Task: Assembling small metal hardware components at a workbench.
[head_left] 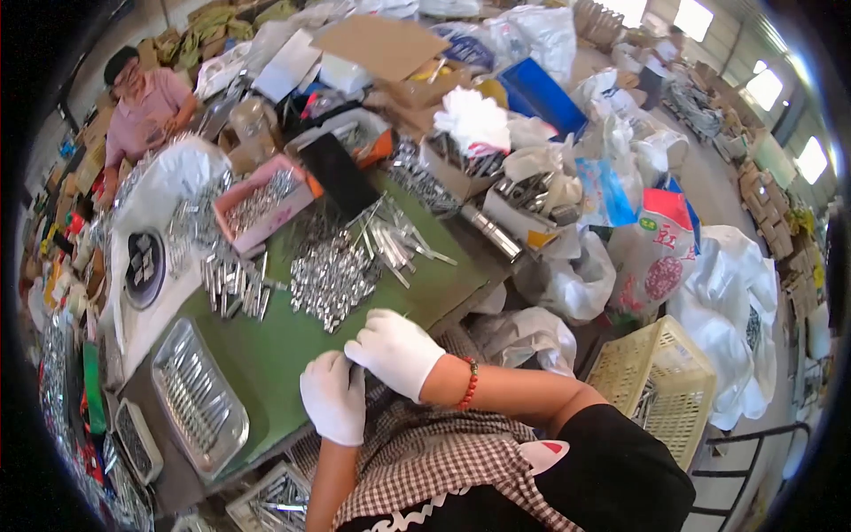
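Observation:
Both my hands wear white gloves and meet at the near edge of a green table top. My left hand is curled, and my right hand lies over its fingers. Whether a small part sits between them is hidden. A red bead bracelet circles my right wrist. Just beyond my hands lies a heap of small shiny metal parts, with longer metal rods fanned out behind it.
A metal tray of rods sits to my left; a pink box of parts stands further back. Another person works at the far left. A yellow plastic basket, white sacks and cardboard boxes crowd the right.

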`<state>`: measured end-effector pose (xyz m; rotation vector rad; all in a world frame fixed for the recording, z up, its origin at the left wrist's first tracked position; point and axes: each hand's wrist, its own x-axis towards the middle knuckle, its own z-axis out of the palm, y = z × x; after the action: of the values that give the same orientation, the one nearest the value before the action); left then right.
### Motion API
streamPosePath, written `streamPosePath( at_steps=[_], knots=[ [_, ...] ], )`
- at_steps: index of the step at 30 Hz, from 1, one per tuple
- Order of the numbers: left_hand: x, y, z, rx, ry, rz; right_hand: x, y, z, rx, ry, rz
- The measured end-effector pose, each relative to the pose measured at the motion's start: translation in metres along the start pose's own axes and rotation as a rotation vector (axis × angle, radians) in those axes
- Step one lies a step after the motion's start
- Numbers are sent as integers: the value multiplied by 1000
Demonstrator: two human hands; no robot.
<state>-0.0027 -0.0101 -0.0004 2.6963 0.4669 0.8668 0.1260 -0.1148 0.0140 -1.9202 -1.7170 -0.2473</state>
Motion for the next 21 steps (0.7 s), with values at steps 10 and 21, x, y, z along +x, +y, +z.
streamPosePath(
  at_steps=[10, 21],
  knots=[
    [5, 1, 2, -64, -44, 19, -7, 7, 2, 29, 77, 20],
    [8, 1, -3, -125, -54, -43, -25, 34, -20, 25, 268, 304]
  ],
)
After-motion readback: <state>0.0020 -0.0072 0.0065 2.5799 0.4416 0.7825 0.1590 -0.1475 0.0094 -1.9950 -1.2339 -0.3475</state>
